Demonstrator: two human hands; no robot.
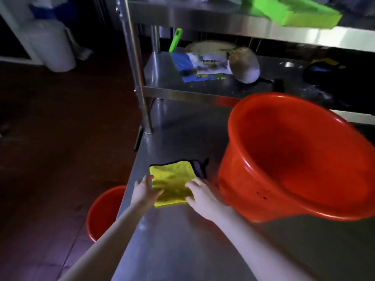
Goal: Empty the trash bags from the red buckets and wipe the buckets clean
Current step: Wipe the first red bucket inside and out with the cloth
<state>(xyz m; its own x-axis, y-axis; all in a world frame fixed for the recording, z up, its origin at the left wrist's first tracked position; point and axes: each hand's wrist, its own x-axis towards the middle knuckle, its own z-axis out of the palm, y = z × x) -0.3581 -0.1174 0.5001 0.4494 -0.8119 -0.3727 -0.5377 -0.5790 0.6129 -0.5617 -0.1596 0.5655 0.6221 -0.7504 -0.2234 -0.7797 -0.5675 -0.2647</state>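
A large red bucket (pixel 294 159) stands on the steel table (pixel 182 240) at the right, with no bag in it. A yellow cloth (pixel 172 179) with a dark edge lies flat on the table, left of the bucket. My left hand (pixel 145 190) rests on the cloth's left edge with its fingers spread. My right hand (pixel 199 196) lies flat on the cloth's right side, close to the bucket's wall. A second red bucket (pixel 103 211) stands on the floor to the left, partly hidden by the table's edge and my left arm.
A steel shelf (pixel 162 78) behind the table carries a pan (pixel 244 64), papers (pixel 211 63) and a green handle (pixel 175 39). A green tray (pixel 294 13) lies on the upper shelf. A shelf post (pixel 140 88) stands at the table's far left. A white bin (pixel 54 47) stands on the dark floor.
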